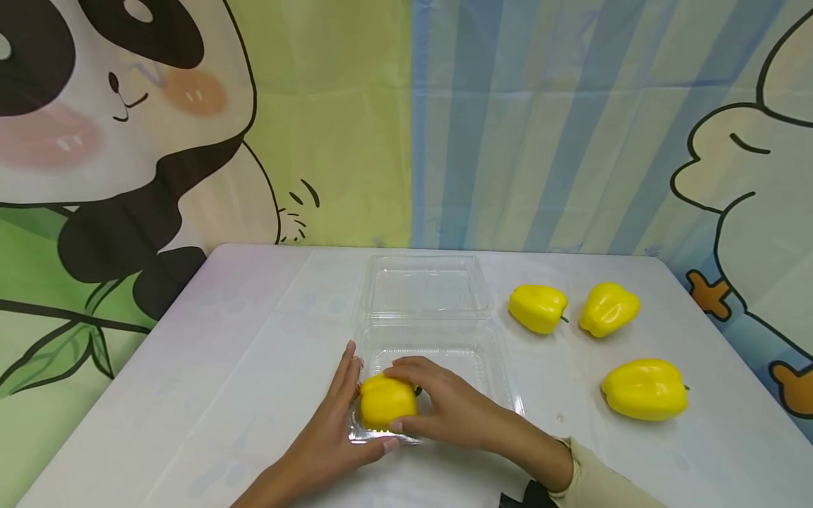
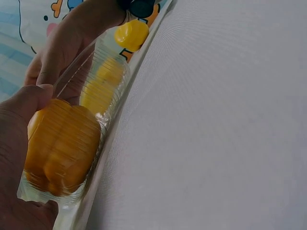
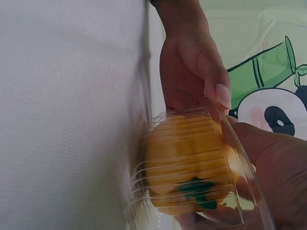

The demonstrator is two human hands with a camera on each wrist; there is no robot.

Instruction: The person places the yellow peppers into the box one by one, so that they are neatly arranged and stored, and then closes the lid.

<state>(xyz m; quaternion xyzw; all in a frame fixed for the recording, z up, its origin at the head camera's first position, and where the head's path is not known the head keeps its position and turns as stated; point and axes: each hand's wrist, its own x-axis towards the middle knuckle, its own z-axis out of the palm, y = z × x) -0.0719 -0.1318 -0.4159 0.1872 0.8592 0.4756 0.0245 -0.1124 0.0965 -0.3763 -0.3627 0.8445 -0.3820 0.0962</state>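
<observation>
One yellow bell pepper sits low in the near left corner of the clear plastic box, with its green stem pointing right. The right hand holds this pepper, fingers bent over the top and thumb at the front. The left hand is spread wide: its straight fingers lie along the box's left wall, and its thumb reaches across by the front rim. To do this part well, I would keep that left hand steady so the light box cannot slide, and let the pepper down softly until it sits flat. The thin walls look easy to bend, so I would not push hard on them. Tucking it snug in the corner leaves the most room on the box floor. The box's lid lies open flat behind, so nothing blocks the way in from above. Three more yellow peppers lie on the right, well apart from the left hand: one near the lid, one beside it, and one closer to me. The white table has lots of room on the left. On the right, the nearest pepper has the table's side edge beyond it, so a bump could make it roll that way.
</observation>
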